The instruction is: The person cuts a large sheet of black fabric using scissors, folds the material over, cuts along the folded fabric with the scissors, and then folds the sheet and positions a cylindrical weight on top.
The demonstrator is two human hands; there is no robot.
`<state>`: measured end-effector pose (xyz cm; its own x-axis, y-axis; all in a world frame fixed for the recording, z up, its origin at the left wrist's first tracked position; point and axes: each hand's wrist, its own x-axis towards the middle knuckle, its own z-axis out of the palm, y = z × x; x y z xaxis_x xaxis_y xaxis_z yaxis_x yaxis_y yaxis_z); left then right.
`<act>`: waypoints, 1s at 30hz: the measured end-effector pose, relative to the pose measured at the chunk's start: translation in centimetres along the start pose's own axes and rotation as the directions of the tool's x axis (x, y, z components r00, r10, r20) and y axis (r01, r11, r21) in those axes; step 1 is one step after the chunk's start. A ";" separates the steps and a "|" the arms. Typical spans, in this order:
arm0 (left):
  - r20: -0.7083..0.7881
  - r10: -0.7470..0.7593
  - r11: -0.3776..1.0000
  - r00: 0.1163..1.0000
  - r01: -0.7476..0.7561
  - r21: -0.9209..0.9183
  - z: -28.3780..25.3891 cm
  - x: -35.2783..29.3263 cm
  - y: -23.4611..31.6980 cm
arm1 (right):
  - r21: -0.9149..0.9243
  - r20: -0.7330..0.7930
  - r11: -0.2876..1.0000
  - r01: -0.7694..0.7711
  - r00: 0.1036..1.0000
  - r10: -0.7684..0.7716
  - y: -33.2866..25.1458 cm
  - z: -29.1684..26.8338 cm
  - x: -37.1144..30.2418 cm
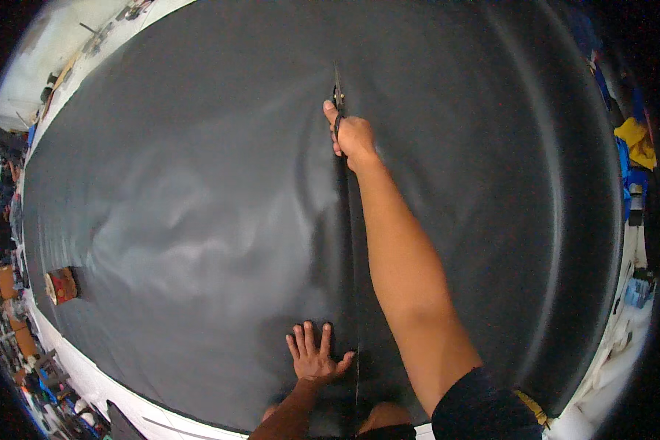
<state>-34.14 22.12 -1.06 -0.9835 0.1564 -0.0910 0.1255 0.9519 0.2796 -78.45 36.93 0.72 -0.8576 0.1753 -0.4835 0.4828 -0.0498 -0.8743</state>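
Observation:
A wide sheet of black, leather-like material [198,169] covers the table. My right hand [354,139] reaches far forward, closed around the handles of a pair of scissors [338,92]. Their blades point away from me, at the far end of a long straight cut that runs back toward my body. Close to the near edge, my left hand [316,359] lies flat on the sheet with fingers spread, just left of the cut line. Nothing is in that hand.
A small reddish-brown box [61,285] sits on the sheet at the left. Cluttered shelves and goods line the left side. Beyond the right edge are a yellow cloth [636,143] and blue items. The sheet forms a long raised fold [556,198] on the right.

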 end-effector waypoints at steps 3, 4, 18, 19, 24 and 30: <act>0.108 -0.051 0.997 0.993 0.057 -0.051 -1.7 0.3 0.1 | -0.070 0.000 0.998 -0.008 1.000 0.008 0.7 0.6 0.2; 0.084 -0.056 0.993 0.995 0.064 -0.096 -2.1 0.7 0.1 | -0.064 -0.006 0.998 0.007 1.000 -0.007 0.9 0.7 0.3; -0.360 -0.096 0.994 0.928 0.107 0.012 -4.5 42.3 -5.8 | -0.046 -0.034 0.998 -0.053 0.998 0.051 0.9 0.2 -0.4; -0.339 -0.107 0.993 0.935 0.115 0.004 -5.1 42.3 -5.7 | -0.016 -0.021 0.998 -0.057 0.998 0.056 0.3 0.3 -0.8; -0.329 -0.113 0.993 0.938 0.120 0.002 -5.3 42.7 -5.3 | -0.053 -0.017 0.995 -0.081 0.997 0.080 -1.1 0.2 -0.2; -0.291 -0.098 0.995 0.952 0.098 -0.014 -5.7 43.0 -5.1 | -0.002 -0.065 0.997 -0.071 0.995 0.071 -3.7 1.2 5.7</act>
<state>-77.78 22.49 -0.96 -0.9862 -0.0209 0.1644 0.0268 0.9588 0.2828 -85.34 36.94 1.16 -0.8078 0.2352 -0.5405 0.5429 -0.0601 -0.8376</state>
